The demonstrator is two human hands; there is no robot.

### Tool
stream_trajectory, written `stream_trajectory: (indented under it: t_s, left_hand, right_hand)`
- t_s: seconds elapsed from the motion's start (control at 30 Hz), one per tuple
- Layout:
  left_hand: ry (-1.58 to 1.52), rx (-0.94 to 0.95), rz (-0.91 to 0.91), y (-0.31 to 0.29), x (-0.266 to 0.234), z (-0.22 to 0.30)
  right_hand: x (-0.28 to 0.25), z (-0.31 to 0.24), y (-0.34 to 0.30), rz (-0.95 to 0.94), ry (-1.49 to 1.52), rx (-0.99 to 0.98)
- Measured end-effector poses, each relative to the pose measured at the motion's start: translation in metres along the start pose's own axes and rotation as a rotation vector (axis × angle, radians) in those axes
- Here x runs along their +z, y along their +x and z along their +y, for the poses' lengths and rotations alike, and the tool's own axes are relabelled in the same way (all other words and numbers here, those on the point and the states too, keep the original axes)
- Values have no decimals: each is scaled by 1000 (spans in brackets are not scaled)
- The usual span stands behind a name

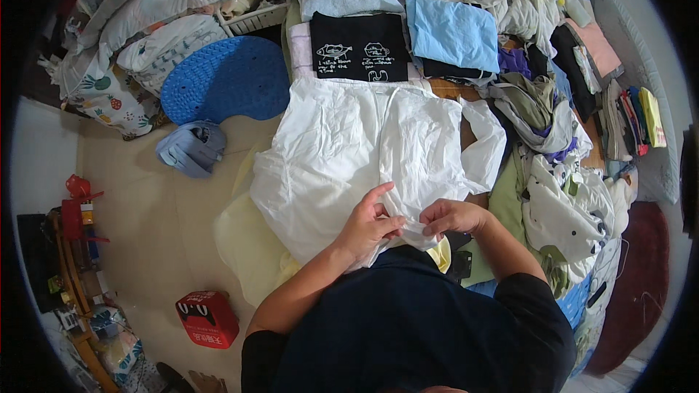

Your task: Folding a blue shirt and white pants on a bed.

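Observation:
A white button-front shirt (328, 149) lies spread out in front of me, with one sleeve (486, 147) bent out on its right side. At the shirt's near edge, close to my body, my left hand (373, 220) pinches the cloth between thumb and fingers, its index finger stretched out. Just to the right, my right hand (453, 218) has its fingers closed on the same edge. A short stretch of white fabric runs between the two hands. Which part of the shirt this edge is, I cannot tell for certain.
Beyond the shirt lie a folded black printed T-shirt (360, 47) and folded light-blue cloth (453, 33). Heaped clothes (539, 102) fill the right side. On the left are a blue oval mat (226, 80), a crumpled blue-grey garment (191, 148) and a red box (207, 319) on the floor.

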State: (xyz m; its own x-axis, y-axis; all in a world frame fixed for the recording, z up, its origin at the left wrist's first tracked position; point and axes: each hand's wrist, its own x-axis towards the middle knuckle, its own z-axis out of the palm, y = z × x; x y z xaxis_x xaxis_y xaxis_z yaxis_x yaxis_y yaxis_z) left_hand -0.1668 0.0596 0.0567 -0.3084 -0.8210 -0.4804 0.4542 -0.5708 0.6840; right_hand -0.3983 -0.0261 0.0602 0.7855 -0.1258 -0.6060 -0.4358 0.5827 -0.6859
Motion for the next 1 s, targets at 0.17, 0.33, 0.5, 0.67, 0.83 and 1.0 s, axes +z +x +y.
stream_trajectory:
  t_s: [0.17,0.33,0.5,0.67,0.83,1.0]
  left_hand:
    - [893,25,82,-12,-12,-7]
    - [1253,76,82,-15,-16,-4]
    - [1404,68,-114,-8,-16,7]
    - [1272,-13,-192,44,-43,40]
    - [1378,442,423,153,-75,90]
    - [1667,625,514,228,-88,116]
  right_hand:
    - [25,15,25,-131,-348,170]
    - [18,2,32,-143,-572,237]
    - [-52,-41,38,446,-833,-82]
    - [-148,-87,110,1084,-875,-356]
    - [-191,-93,166,1159,-1068,160]
    - [-190,-82,171,1191,-1002,-10]
